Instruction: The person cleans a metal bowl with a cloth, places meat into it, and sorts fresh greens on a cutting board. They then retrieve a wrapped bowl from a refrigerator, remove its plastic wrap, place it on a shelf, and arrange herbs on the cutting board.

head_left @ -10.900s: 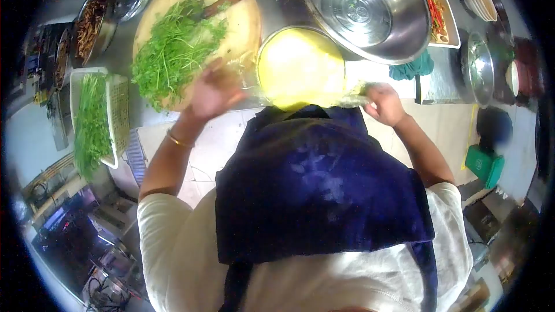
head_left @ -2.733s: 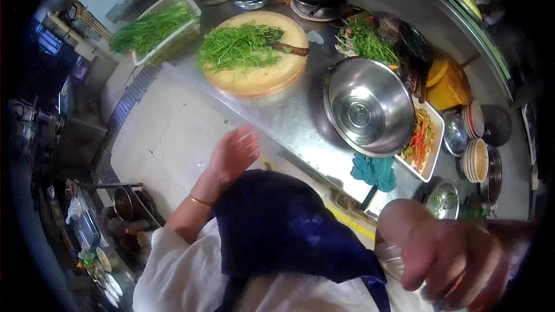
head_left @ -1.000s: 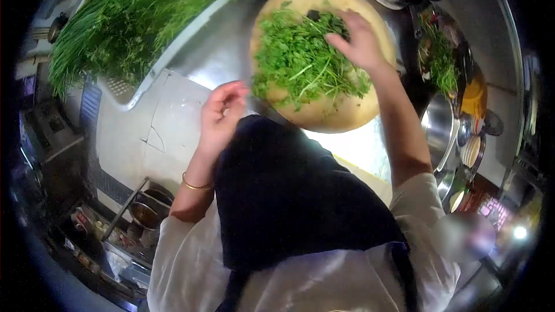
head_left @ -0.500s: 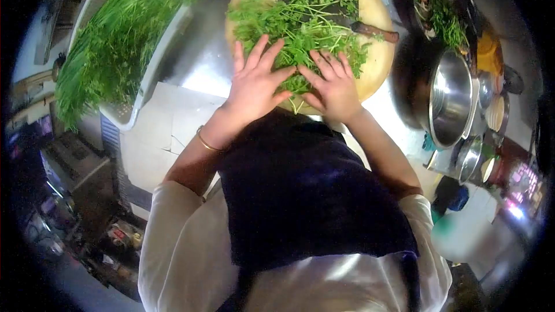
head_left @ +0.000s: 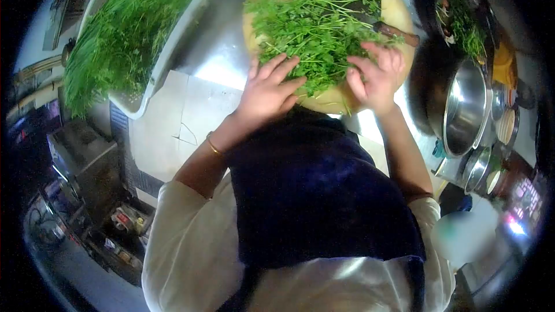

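Observation:
A pile of leafy green herbs (head_left: 318, 34) lies on the round wooden cutting board (head_left: 399, 63). Under and behind the pile is a cleaver (head_left: 399, 33), its dark blade partly covered and its brown handle pointing right. My left hand (head_left: 269, 92) rests at the pile's near left edge, fingers spread against the herbs. At the near right edge is my right hand (head_left: 378, 78), fingers apart and curved, touching the stems just below the cleaver handle.
Long greens (head_left: 127, 34) fill a white plastic basket (head_left: 165, 60) at the left. On the right stand a large steel bowl (head_left: 465, 107), stacked bowls (head_left: 507, 126), a smaller metal bowl (head_left: 477, 169) and a plate of greens (head_left: 462, 23). A yellow container (head_left: 504, 66) is behind them.
Over the last second my right hand came down from the board's back to the pile's near side, and my left hand reached the herbs. Since half a second ago my hands have moved apart.

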The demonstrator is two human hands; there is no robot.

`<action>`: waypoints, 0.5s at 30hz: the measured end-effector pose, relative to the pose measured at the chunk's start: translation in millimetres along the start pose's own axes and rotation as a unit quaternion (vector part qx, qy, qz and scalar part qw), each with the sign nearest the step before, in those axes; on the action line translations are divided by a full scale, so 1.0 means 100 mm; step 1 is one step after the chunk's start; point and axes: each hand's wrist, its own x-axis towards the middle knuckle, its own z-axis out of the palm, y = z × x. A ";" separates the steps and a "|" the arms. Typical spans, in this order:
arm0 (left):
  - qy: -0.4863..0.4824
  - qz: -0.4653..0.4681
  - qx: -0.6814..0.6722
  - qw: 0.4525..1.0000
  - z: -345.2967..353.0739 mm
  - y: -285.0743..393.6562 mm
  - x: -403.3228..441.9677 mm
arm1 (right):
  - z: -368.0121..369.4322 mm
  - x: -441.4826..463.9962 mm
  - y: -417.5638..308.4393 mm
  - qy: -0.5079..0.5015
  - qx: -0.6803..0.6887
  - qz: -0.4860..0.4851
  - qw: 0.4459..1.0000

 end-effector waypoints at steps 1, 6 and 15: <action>0.001 -0.005 -0.002 1.000 0.02 0.02 0.00 | 0.04 0.16 -0.08 0.022 -0.001 -0.007 1.000; 0.021 -0.018 -0.003 1.000 0.14 0.06 0.00 | 0.70 0.82 -0.30 -0.041 0.068 -0.094 0.992; 0.070 -0.016 0.047 0.996 0.30 0.12 -0.11 | 1.05 1.14 0.07 -0.110 0.319 0.162 0.927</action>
